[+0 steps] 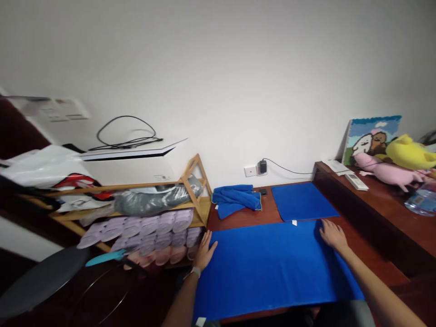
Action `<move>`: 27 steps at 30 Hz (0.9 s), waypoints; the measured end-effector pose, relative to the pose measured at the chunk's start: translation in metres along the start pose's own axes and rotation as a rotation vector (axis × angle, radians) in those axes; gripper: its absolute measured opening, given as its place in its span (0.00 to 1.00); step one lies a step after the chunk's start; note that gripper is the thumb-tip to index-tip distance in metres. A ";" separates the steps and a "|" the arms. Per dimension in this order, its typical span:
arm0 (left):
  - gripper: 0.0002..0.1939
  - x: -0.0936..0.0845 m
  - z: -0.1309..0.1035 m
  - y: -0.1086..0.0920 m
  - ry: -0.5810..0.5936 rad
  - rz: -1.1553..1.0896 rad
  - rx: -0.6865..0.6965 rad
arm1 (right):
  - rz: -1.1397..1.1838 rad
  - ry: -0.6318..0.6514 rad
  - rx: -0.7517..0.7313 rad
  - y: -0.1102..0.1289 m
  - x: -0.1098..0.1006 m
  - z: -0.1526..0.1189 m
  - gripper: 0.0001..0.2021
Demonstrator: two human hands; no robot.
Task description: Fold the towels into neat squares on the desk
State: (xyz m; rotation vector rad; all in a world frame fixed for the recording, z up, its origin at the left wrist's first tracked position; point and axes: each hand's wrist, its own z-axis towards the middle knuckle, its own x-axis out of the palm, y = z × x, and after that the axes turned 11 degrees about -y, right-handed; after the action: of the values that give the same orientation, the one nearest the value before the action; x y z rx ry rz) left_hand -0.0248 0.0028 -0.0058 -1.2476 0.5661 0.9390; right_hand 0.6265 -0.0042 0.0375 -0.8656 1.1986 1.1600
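A large blue towel [269, 268] lies spread out flat on the brown wooden table, with white tags at its far edge and near left corner. My left hand [205, 252] rests on its far left edge, fingers stretched out. On the far right corner lies my right hand [334, 235], its fingers spread and flat on the cloth. Beyond the right half sits a smaller blue cloth [303, 201], folded into a flat rectangle. Several crumpled blue cloths [236, 200] with green edging are heaped at the back left of the table.
A wooden rack [195, 186] with purple slippers [150, 227] and a white box [129, 168] stands left. Higher on the right, a ledge [384, 206] carries a pink plush toy [388, 170], a yellow plush [410, 152] and a remote [356, 181]. A black plug [263, 166] sits in the wall.
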 end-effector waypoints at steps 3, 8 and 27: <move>0.37 0.003 -0.007 0.000 -0.011 -0.024 0.024 | 0.153 -0.136 -0.229 0.093 -0.009 -0.012 0.30; 0.35 0.008 -0.011 0.003 -0.033 0.014 0.067 | 0.451 0.026 -0.530 0.282 -0.011 -0.056 0.33; 0.36 0.024 0.004 0.023 -0.127 0.085 0.108 | 0.115 0.029 -0.056 -0.021 0.038 -0.014 0.36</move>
State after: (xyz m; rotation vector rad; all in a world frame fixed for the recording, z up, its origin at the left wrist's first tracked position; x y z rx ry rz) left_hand -0.0322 0.0147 -0.0365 -1.0661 0.5656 1.0370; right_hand 0.6422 -0.0147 -0.0036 -0.8668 1.2579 1.2825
